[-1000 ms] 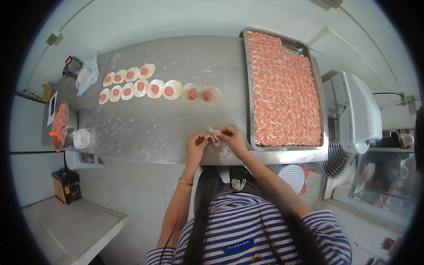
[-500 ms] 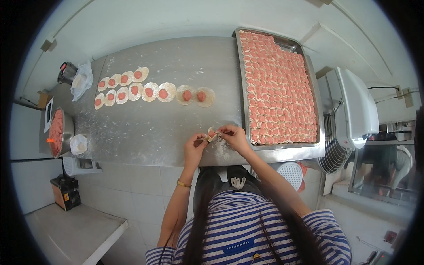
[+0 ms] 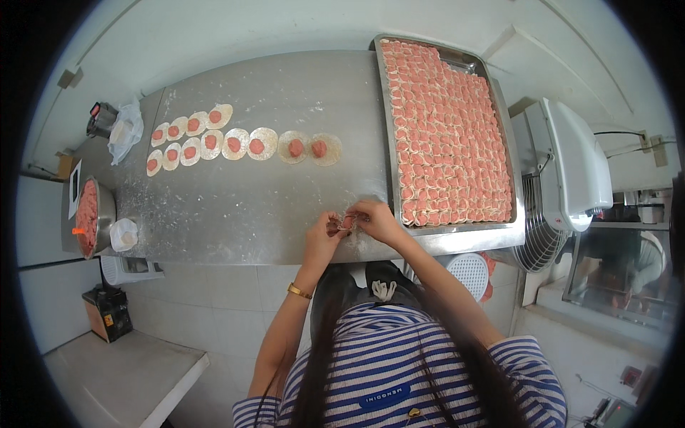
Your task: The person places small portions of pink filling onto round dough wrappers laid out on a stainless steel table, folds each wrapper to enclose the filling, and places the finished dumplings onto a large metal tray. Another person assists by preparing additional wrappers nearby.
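Near the front edge of the steel table (image 3: 257, 214), a small meat dumpling (image 3: 347, 222) is pinched between my two hands. My left hand (image 3: 323, 237) grips its left side with thumb and fingertips. On the other side my right hand (image 3: 376, 220) presses the wrapper with bent fingers. Pink filling shows at its top, and my fingertips hide most of the dough. Farther off, two rows of round wrappers (image 3: 326, 149) lie flat, each with a lump of pink filling. A large metal tray (image 3: 393, 171) packed with rows of pink-topped dumplings (image 3: 453, 143) stands to my right.
At the table's left end sit a steel bowl (image 3: 107, 217) of pink filling, a small white container (image 3: 124, 235) and a plastic bag (image 3: 126, 130). A white machine with a wire guard (image 3: 542, 228) stands beyond the tray. Flour dusts the tabletop.
The wrapper between my fingers has been gathered closer around its filling, and my fingers have drawn in around it. The whole view has shifted slightly.
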Tool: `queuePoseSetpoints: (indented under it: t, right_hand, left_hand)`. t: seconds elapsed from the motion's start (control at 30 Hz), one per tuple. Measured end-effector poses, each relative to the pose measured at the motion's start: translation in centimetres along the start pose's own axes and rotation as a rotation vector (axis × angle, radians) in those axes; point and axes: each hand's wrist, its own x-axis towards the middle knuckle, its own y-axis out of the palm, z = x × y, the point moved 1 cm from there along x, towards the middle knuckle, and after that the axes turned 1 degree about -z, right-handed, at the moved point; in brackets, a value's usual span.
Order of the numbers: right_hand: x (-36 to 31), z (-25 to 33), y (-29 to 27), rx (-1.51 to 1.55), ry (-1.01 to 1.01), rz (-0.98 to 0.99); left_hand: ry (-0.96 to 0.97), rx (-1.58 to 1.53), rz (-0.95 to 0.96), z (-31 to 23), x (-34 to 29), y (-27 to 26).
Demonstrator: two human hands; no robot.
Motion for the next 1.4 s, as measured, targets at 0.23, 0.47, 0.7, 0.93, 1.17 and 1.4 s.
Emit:
queuePoseSetpoints:
  t: [0.23,0.47,0.7,0.93,1.17,1.4]
  right_hand:
    - [-0.5,1.4,-0.4,-0.131,-0.032,-0.072]
    - [-0.5,2.6,-0.1,-0.099,0.033,-0.096]
    - [-0.5,1.8,-0.1,-0.169,0.070,0.014]
    - [-1.1,1.8,-0.4,-0.188,0.035,-0.047]
    - [-1.0,2.1,-0.1,-0.185,0.000,-0.168]
    - [-0.8,1.7,0.1,-0.031,0.043,-0.113]
  left_hand:
    - [0.064,0.147,0.121,-0.4,0.2,-0.6]
    - [0.084,0.205,0.108,-2.0,0.7,-0.3]
    - [0.138,0.323,0.092,-1.7,0.6,0.3]
    - [0.103,0.152,0.104,-1.3,0.5,-0.1]
    - [0.073,0.175,0.101,-1.6,0.6,0.1]
    - [0.085,0.208,0.149,-1.4,0.8,0.6]
